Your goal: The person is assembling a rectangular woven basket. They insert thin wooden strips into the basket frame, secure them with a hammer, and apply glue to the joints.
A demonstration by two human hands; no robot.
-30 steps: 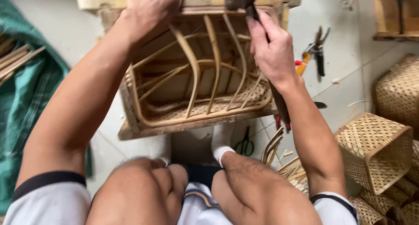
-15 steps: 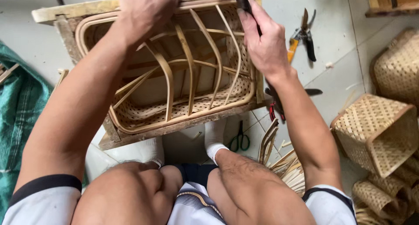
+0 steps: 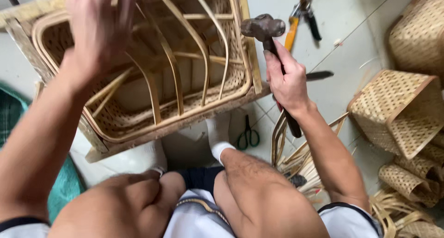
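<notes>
Right hand (image 3: 287,83) grips a hammer (image 3: 270,48) just beside the rim of an unfinished woven basket (image 3: 152,71) standing on the floor before the knees; left hand (image 3: 99,27), blurred, fingers spread, over its rim.

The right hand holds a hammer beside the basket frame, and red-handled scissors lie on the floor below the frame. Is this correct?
Not quite. The head view shows the scissors have green handles, not red. The right hand does hold the hammer beside the basket frame.
</notes>
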